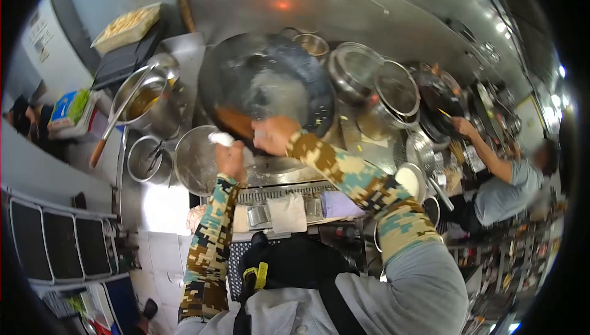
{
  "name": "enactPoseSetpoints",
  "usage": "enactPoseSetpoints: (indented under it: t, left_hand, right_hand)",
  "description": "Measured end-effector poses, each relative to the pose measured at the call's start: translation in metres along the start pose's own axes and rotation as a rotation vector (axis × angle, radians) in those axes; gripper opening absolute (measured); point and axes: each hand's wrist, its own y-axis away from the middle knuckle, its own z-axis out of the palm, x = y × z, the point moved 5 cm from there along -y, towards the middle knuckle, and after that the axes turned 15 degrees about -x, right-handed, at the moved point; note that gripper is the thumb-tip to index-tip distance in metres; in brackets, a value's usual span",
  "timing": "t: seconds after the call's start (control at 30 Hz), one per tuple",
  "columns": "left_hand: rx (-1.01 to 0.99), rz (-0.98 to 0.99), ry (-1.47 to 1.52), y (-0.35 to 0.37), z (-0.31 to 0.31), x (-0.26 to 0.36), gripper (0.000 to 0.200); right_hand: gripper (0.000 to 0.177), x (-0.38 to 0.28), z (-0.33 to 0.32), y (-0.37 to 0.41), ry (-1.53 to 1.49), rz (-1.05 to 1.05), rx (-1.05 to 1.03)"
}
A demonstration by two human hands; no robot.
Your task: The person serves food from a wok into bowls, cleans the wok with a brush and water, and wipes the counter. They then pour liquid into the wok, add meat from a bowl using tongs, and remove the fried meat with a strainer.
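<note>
A large dark wok stands in front of me, with wet, pale liquid swirling in its bottom. My right hand is closed at the wok's near side around a brown wok brush, whose bristle end is smeared by motion against the inner wall. My left hand is closed at the wok's near left rim on a white cloth. Just beside and below that hand sits a round metal strainer.
At left stand a steel pot with a ladle across it and a smaller pot. Lidded pots and a sieve crowd the right. Folded cloths lie along the front edge. Another person works farther right.
</note>
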Motion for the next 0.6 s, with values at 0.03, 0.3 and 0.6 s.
enactPoseSetpoints:
  t: [0.03, 0.3, 0.6]
  left_hand:
    - [0.009, -0.148, 0.073, 0.002, 0.0, 0.005, 0.024]
    - [-0.037, 0.028, 0.053, -0.011, 0.009, 0.041, 0.01]
    - [-0.085, 0.015, -0.018, 0.015, -0.012, 0.103, 0.01]
  right_hand:
    - [0.041, -0.008, -0.002, 0.037, 0.076, 0.04, -0.09]
    - [0.032, 0.181, -0.009, 0.149, 0.522, 0.386, -0.099]
    - [0.047, 0.24, -0.032, 0.202, 0.139, 0.413, 0.467]
